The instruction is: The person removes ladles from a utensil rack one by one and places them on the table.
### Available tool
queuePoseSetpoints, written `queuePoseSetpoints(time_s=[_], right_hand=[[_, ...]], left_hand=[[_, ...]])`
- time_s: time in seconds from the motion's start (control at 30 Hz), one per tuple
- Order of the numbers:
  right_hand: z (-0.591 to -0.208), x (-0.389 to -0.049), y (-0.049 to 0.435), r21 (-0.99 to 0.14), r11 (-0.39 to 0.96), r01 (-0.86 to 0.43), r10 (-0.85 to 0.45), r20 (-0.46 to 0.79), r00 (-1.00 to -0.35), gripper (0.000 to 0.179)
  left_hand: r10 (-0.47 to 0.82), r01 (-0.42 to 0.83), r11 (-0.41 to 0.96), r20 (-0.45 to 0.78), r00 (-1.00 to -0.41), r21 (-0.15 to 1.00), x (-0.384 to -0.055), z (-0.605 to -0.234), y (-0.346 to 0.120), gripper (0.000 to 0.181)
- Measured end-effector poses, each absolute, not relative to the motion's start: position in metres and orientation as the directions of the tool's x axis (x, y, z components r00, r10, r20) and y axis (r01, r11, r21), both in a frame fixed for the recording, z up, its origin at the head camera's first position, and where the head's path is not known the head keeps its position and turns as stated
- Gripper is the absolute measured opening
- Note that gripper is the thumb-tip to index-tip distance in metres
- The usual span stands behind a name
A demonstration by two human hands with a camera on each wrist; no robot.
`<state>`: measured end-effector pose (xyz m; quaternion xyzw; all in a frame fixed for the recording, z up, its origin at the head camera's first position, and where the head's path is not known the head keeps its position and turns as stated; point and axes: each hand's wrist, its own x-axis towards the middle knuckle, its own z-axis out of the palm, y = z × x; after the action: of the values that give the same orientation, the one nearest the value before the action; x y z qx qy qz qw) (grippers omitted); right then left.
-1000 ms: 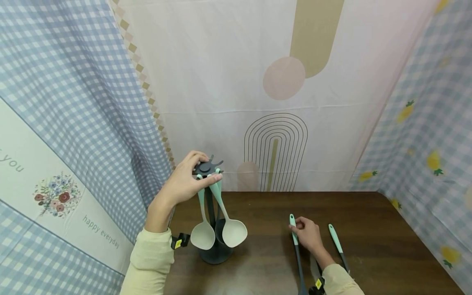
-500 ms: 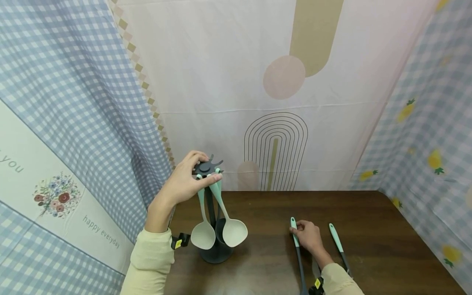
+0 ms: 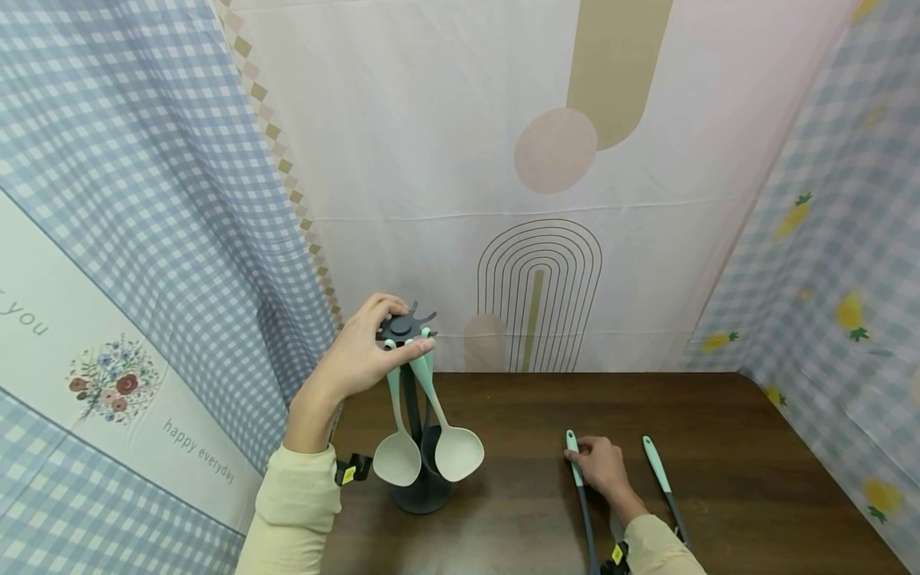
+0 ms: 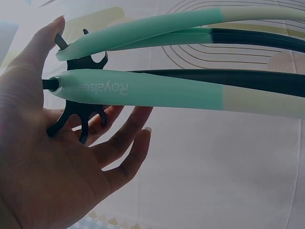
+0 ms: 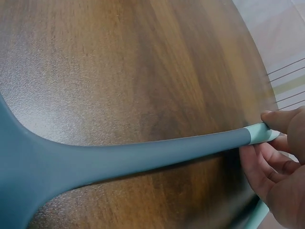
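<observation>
My left hand (image 3: pixel 352 351) holds the top of a dark utensil rack (image 3: pixel 424 497), thumb in front and fingers behind its hooked crown. From the hooks hang a cream ladle (image 3: pixel 460 454) and a smaller cream spoon-like utensil (image 3: pixel 397 460), both with mint handles. A dark-headed utensil (image 3: pixel 429 447) hangs behind them, mostly hidden. To the right, my right hand (image 3: pixel 602 465) pinches the mint handle of a dark spatula (image 3: pixel 584 511) between thumb and fingers. In the right wrist view the spatula's broad blue-grey head (image 5: pixel 16 167) runs off the left edge.
A second mint-handled utensil (image 3: pixel 656 465) lies right of my right hand, its far part hidden by the sleeve. Something pale shows beside my right wrist, too covered to tell. The brown table (image 3: pixel 517 423) meets a printed cloth backdrop (image 3: pixel 417 160); checked cloths hang at both sides.
My right hand and the spatula handle have shifted slightly toward me. The left hand stays in place on the rack.
</observation>
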<state>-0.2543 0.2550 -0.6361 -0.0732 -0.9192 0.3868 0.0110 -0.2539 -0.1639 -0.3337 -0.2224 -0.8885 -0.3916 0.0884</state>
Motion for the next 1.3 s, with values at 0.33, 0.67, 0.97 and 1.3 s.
queuePoseSetpoints(time_s=[0.33,0.67,0.97,1.3], right_hand=[[-0.637,-0.252,0.253,-0.717,0.686,0.124,0.128,-0.049,-0.991,0.047],[-0.635,-0.254,0.249,-0.694,0.709,0.125,0.129,-0.047,-0.991,0.046],[-0.634,-0.253,0.244,-0.702,0.697,0.147,0.135,-0.073,-0.988,0.049],[-0.632,-0.255,0.244,-0.603,0.784,0.146,0.147,-0.048,-0.988,0.052]], left_hand=[[0.325,0.457,0.595,0.323,-0.889,0.661,-0.253,-0.333,-0.164,0.063],[0.332,0.464,0.587,0.325,-0.886,0.663,-0.254,-0.333,-0.164,0.061],[0.333,0.466,0.589,0.327,-0.885,0.661,-0.254,-0.333,-0.165,0.062],[0.332,0.465,0.591,0.326,-0.885,0.659,-0.254,-0.333,-0.165,0.062]])
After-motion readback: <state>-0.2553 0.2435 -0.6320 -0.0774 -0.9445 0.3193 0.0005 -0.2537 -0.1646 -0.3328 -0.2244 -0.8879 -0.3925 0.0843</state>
